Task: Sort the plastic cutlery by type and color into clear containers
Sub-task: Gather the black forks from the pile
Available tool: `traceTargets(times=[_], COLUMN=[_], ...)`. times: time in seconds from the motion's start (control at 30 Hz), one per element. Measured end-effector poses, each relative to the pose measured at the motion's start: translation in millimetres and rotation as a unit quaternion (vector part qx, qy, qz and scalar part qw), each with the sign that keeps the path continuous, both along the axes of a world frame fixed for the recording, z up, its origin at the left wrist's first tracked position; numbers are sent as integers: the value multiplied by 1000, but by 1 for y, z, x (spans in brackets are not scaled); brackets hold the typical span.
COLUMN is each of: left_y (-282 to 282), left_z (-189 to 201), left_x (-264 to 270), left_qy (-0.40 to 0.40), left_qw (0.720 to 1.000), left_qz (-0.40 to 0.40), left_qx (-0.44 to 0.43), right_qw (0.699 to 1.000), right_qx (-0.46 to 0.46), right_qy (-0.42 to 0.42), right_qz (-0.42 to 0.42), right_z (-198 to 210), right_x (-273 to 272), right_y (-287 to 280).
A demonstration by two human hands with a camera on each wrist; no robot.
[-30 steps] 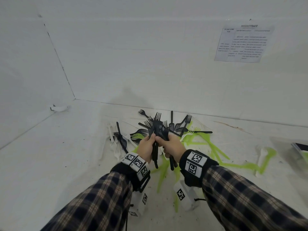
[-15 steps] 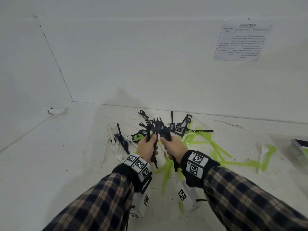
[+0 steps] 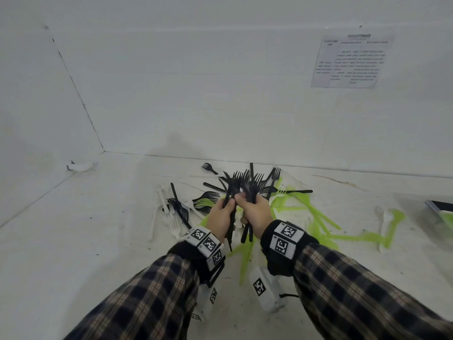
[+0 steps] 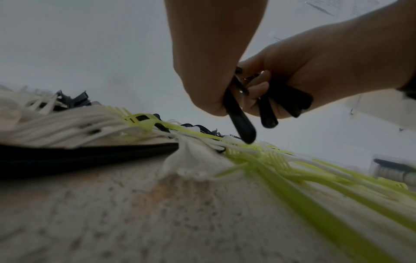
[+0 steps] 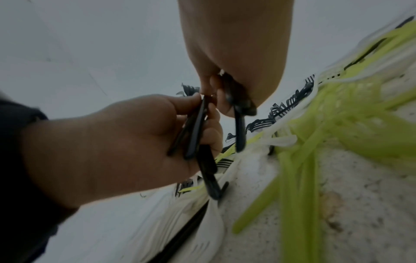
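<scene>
Both hands hold bunches of black plastic forks (image 3: 241,182), tines up, above the pile on the white table. My left hand (image 3: 221,215) grips several black forks by their handles (image 4: 238,121). Close beside it, my right hand (image 3: 255,212) grips another bunch of black forks, handles (image 5: 238,131) hanging down. Under the hands lie loose black forks (image 3: 208,195), white forks (image 3: 171,217) and lime-green cutlery (image 3: 318,217). A clear container (image 3: 441,212) with dark and green contents shows at the right edge.
White walls close the back and left. A printed sheet (image 3: 350,61) is stuck on the back wall. A white utensil and a green one (image 3: 389,222) lie apart to the right. A small white object (image 3: 81,165) sits in the far left corner.
The two hands stay together over the pile. The bunch of black forks has shifted slightly between them, and the tines have spread a little.
</scene>
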State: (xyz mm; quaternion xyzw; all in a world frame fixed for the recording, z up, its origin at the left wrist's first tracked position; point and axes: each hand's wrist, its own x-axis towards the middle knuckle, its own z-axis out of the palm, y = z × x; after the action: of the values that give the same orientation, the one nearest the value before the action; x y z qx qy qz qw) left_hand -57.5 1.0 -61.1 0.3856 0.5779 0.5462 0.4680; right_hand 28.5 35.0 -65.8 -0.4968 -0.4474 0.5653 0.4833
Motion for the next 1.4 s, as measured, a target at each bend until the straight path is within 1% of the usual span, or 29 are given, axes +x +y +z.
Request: traceTargets(times=[0.1,0.2,0.3,0.33,0.4,0.5,0.63,0.73,0.8,0.87,0.93,1.03,1.13,1.23,1.3,1.4], left_y=[2,2,4,5,8,9,9,6,5,3,3,3,6,8,8,7], left_z=[-5,-10,-11,-11,-13,-14,-7,-7,-8,-10,-13,-16,-19,-19,-17,-16], left_x=[0,3,9,11,13,18,28,32,32,31,31,32,33,37,39,44], left_qy=[29,64,98,104,108,62,6,-30,-25,-1,18,21,24,4,-2,15], left_qw=[999,998,995,995,994,997,996,996,998,999,998,998,999,999,999,999], left_qz=[-16,-19,-12,-7,12,37,80,78,61,52,56,62,40,25,22,9], left_qx=[-11,-20,-11,-10,-9,-12,-29,-28,-13,1,9,5,-15,-30,-34,-33], right_qw=[999,998,996,996,997,999,997,996,994,991,990,993,994,994,993,991], right_qx=[-27,-14,-1,-2,-5,3,26,32,46,48,39,22,14,10,6,-5], right_qy=[2,-45,-83,-86,-62,-34,-60,-77,-98,-122,-132,-119,-111,-98,-100,-115], right_qz=[24,40,24,25,39,28,-28,-32,-13,13,9,2,11,52,68,61], right_z=[0,0,-3,-5,-5,-5,-9,-5,-3,-2,-2,-4,-1,3,5,4], right_x=[2,4,2,3,4,8,5,9,15,20,23,24,28,38,43,46], right_y=[2,3,3,4,2,0,-1,0,3,5,7,8,6,6,6,8])
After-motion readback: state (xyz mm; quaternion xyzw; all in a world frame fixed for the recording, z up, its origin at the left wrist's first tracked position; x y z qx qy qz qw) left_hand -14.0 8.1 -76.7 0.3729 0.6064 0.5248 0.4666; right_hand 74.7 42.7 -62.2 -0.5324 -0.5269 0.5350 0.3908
